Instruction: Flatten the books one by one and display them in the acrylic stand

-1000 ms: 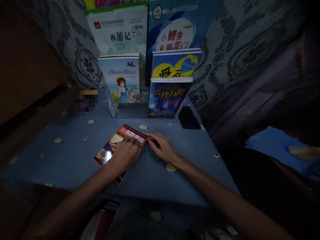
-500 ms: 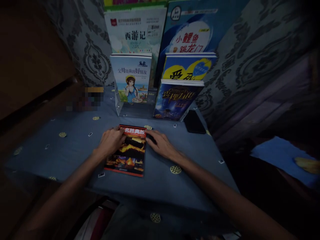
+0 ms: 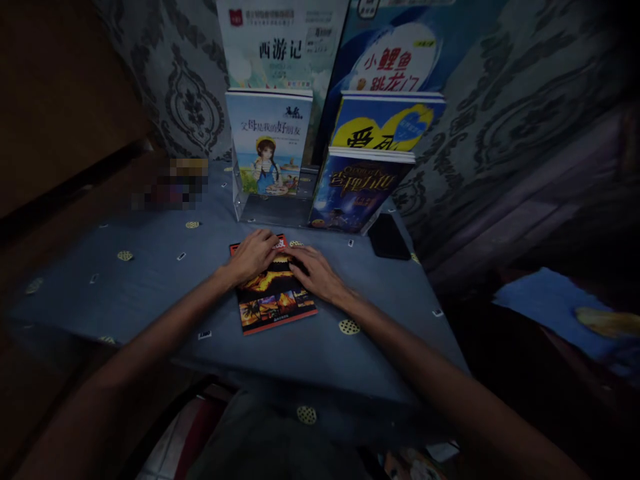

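A thin book (image 3: pixel 277 307) with a black, orange and red photo cover lies on the cloth-covered table, slightly turned. My left hand (image 3: pixel 256 255) rests flat over its upper left part, fingers stretched across the title and hiding most of it. At the book's upper right edge, my right hand (image 3: pixel 316 272) touches the cover with its fingers extended. The two hands' fingertips nearly meet near the top of the cover. Neither hand lifts the book.
Behind the book stands a clear display rack (image 3: pixel 273 212) holding a light-blue book (image 3: pixel 270 147), a dark-blue book (image 3: pixel 357 190) and several others. A black phone (image 3: pixel 388 237) lies at the table's right. The patterned tablecloth (image 3: pixel 150 287) reaches the near edge; a patterned curtain (image 3: pixel 193 100) hangs behind.
The book has turned, its lower end swinging to the right and its top leftward. My left hand has moved right, further over the cover; my right hand stays near the upper right edge.
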Available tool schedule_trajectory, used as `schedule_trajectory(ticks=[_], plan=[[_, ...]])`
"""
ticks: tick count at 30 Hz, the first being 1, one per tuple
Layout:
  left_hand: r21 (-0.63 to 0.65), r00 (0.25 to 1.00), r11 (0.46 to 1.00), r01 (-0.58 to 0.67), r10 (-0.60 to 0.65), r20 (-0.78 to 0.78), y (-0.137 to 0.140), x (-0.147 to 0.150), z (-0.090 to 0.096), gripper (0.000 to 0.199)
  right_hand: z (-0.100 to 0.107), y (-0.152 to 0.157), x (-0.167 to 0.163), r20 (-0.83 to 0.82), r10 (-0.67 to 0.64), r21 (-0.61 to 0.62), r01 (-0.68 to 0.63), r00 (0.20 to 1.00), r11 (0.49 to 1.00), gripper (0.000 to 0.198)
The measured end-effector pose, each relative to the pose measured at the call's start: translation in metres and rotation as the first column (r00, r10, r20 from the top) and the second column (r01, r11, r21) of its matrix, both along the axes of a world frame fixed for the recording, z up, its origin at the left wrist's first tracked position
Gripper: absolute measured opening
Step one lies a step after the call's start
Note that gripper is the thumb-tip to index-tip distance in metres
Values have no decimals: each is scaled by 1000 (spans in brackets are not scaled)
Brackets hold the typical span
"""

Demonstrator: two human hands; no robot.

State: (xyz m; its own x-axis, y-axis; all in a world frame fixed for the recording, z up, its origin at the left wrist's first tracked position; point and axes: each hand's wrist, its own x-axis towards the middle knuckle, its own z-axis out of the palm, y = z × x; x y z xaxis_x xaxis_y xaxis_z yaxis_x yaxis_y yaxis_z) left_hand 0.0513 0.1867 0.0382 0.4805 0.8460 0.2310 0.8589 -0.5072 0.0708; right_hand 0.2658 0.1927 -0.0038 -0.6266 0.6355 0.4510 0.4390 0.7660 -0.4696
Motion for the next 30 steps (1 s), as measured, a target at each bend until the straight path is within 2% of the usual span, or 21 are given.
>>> schedule_trajectory(ticks=[5,9,12,17,22,30], plan=[[62,997,998,-3,-1,74,8,-1,-14,24,10,-47,22,-48,46,17,-45,998,999,37],[66,999,998,3,-6,50,5,-2,-13,27,16,-87,41,-88,39,8,-39,995,999,33],[58,999,998,0,-2,40,5,-1,-12,27,17,-103,49,-95,46,16,-45,994,999,34],[65,999,998,7,-10,48,6,-2,-13,27,17,-103,52,-99,95,41,-91,991,995,33],[54,999,998,-11,9,36,4,0,-12,27,19,-101,51,-76,88,54,-84,993,995,32],[66,990,989,-131,134,-49,0,0,-5,24,20,-89,56,25,-19,152,15,1000,988,27]])
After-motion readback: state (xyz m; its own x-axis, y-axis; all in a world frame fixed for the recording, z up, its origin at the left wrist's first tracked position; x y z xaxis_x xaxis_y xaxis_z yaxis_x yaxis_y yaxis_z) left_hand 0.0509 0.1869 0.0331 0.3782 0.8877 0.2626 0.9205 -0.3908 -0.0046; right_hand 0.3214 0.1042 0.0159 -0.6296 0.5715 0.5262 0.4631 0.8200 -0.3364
